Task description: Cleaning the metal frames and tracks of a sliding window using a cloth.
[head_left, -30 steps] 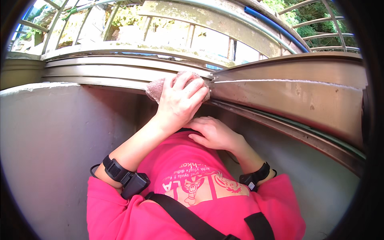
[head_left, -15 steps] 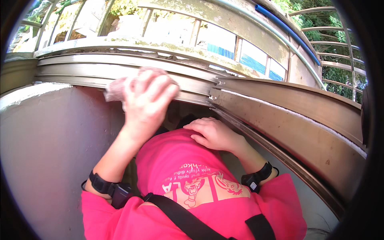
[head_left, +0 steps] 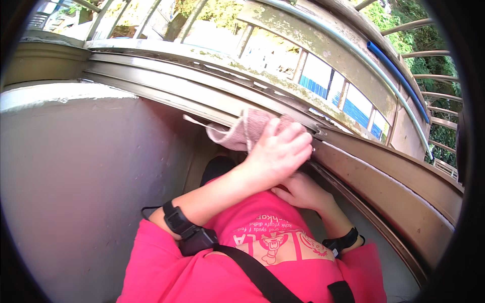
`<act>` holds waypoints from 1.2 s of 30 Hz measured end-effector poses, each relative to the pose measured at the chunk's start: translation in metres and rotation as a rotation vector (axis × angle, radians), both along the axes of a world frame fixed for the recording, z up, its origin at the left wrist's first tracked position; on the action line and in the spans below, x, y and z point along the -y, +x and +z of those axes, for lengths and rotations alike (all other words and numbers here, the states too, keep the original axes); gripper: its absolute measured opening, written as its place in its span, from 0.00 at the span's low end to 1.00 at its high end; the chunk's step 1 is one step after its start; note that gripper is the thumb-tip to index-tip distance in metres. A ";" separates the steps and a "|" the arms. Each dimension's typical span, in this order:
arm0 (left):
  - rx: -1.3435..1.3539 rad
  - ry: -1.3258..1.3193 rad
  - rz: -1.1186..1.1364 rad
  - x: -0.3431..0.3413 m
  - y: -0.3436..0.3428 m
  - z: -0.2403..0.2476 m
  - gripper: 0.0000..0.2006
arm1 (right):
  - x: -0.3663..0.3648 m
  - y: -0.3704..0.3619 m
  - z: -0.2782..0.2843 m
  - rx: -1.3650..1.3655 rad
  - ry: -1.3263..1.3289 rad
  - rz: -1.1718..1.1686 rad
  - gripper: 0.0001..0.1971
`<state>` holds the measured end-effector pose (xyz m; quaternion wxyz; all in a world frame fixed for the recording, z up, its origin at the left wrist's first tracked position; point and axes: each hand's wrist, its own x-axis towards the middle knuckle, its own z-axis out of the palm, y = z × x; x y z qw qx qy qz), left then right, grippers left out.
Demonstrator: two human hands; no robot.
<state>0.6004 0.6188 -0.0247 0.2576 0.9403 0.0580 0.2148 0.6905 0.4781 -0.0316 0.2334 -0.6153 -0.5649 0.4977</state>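
Note:
My left hand [head_left: 282,151] is closed over a dusty-pink cloth [head_left: 254,127], pressing it on the metal window track [head_left: 172,91] near the edge of the sliding window frame [head_left: 374,151]. One end of the cloth hangs loose to the left, over the inner edge of the track. Against the front of my pink shirt [head_left: 242,212] rests my right hand [head_left: 305,192], holding nothing that I can see. Its thumb lies stretched out on the fabric, while my left hand and wrist partly cover its fingers.
A grey wall [head_left: 96,166] with a chipped white top edge stands on the left. Beyond the track run a mossy ledge [head_left: 202,58] and metal railing bars [head_left: 192,20]. A blue pipe [head_left: 399,78] and a pale pipe [head_left: 348,43] slope along the upper right.
My left hand has slid the cloth rightward along the track, up to the sliding frame. My right hand stays at the shirt, now partly behind my left. The view has turned somewhat.

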 end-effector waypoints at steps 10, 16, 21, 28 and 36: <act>-0.102 -0.002 0.200 -0.102 -0.062 0.007 0.16 | -0.072 -0.013 0.038 -0.179 0.056 0.064 0.11; 0.176 -0.099 0.458 -0.083 -0.086 0.012 0.23 | -0.140 -0.026 0.065 0.129 0.601 -0.385 0.16; 0.106 -0.287 0.401 -0.049 -0.138 -0.013 0.11 | -0.212 -0.067 0.036 0.576 0.509 -0.090 0.21; -0.230 -0.665 0.609 -0.040 -0.186 -0.039 0.04 | -0.129 -0.017 0.047 0.629 0.327 -0.205 0.14; -0.261 -0.779 0.558 -0.036 -0.188 -0.042 0.05 | -0.261 -0.091 0.023 0.513 0.392 -0.226 0.06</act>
